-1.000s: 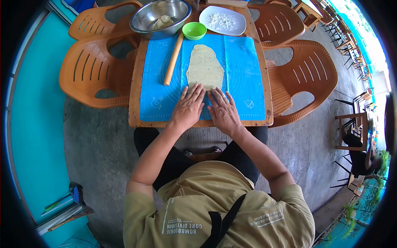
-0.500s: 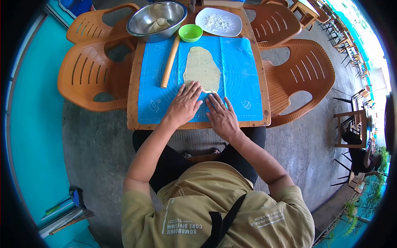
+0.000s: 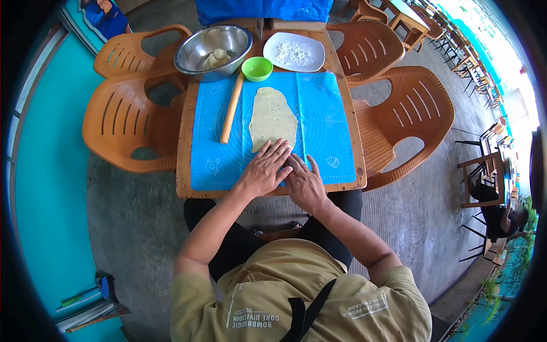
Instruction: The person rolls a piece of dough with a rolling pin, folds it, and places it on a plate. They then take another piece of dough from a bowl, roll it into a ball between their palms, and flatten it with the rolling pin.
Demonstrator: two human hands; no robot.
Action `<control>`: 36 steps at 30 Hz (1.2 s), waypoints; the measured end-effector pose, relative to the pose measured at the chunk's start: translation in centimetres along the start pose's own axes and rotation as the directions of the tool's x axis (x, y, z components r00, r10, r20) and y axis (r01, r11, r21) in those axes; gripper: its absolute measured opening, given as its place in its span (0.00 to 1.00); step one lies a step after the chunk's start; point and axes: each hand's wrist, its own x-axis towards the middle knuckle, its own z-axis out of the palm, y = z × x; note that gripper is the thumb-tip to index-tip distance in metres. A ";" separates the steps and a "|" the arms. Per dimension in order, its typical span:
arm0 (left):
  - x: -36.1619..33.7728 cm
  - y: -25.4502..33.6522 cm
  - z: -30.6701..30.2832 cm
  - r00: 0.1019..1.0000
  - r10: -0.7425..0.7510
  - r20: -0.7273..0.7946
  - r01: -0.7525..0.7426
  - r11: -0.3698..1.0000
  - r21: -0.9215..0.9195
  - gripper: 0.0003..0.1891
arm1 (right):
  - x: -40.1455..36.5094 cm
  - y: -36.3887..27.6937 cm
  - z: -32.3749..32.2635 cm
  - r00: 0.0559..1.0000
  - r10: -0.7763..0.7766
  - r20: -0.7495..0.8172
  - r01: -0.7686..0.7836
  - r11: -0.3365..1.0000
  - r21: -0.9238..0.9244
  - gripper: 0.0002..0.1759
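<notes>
A flat, elongated sheet of pale dough [image 3: 273,118] lies on the blue mat [image 3: 330,131]. Its near edge is covered by my left hand [image 3: 266,167], which rests palm down with the fingers spread. Close beside it, my right hand [image 3: 306,181] lies palm down near the dough's near right corner, fingers apart. The two hands almost meet. Left of the dough a wooden rolling pin [image 3: 231,111] lies on the mat, its far end by a small green bowl [image 3: 257,68].
A steel bowl [image 3: 194,61] with dough inside stands at the table's back left. Beside it is a white plate [image 3: 294,52] of white powder. Orange chairs [image 3: 128,117] flank the wooden table [image 3: 183,165]. A person [image 3: 501,219] is far off at the right.
My left hand has shifted rightward across the dough's near edge, closer to my right hand. The camera view has tilted, so the table appears lower in the picture.
</notes>
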 end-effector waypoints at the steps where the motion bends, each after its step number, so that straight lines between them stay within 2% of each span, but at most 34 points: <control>1: 0.2 0.0 0.0 1.000 0.005 -0.005 -0.005 1.000 0.006 0.34 | 0.0 0.1 0.0 1.000 -0.012 0.014 0.012 1.000 0.002 0.23; 13: 1.8 -0.6 0.6 0.999 -0.019 -0.030 0.020 1.000 0.013 0.33 | -0.6 0.0 0.6 0.998 0.019 0.068 -0.017 0.999 -0.031 0.28; 15: 1.8 -0.2 0.2 0.996 0.057 -0.068 -0.060 0.997 -0.049 0.33 | -0.6 -0.1 0.5 0.999 -0.005 0.032 0.007 0.999 -0.039 0.28; 19: 2.0 -0.7 1.1 0.999 0.044 -0.013 -0.044 0.999 -0.005 0.34 | -0.5 -0.2 0.4 1.000 -0.010 0.006 0.011 1.000 -0.030 0.28; 21: 2.2 -1.1 1.1 0.999 0.038 -0.001 -0.038 0.999 -0.014 0.34 | -0.6 -0.2 0.4 0.998 0.006 0.060 -0.005 1.000 -0.014 0.27; 25: 2.9 -1.8 1.1 0.999 0.035 0.029 -0.035 0.999 -0.014 0.35 | -0.6 -0.2 0.4 0.997 0.016 0.072 -0.015 1.000 -0.013 0.27; 27: 2.6 -1.8 1.0 1.000 0.021 0.018 -0.020 0.998 -0.054 0.34 | -0.7 -0.2 0.6 0.998 0.010 0.062 -0.008 0.999 -0.045 0.27; 29: 2.1 -1.5 0.5 0.994 0.049 -0.100 -0.052 0.998 -0.031 0.33 | -0.6 -0.2 0.6 0.997 0.008 0.072 -0.006 1.000 -0.028 0.28; 31: 0.2 -0.6 0.3 0.994 -0.003 -0.107 -0.003 0.999 -0.050 0.34 | -0.7 -0.1 0.6 0.998 0.017 0.052 -0.016 1.000 -0.015 0.28; 33: -2.0 0.8 -0.1 0.979 -0.135 -0.153 0.131 0.991 -0.035 0.36 | -0.7 -0.2 0.5 0.997 0.026 0.078 -0.024 1.000 -0.019 0.29; 36: -3.8 1.4 0.1 0.975 -0.201 -0.091 0.202 0.979 -0.005 0.39 | -0.6 -0.5 0.3 0.995 0.042 0.090 -0.039 0.999 -0.028 0.31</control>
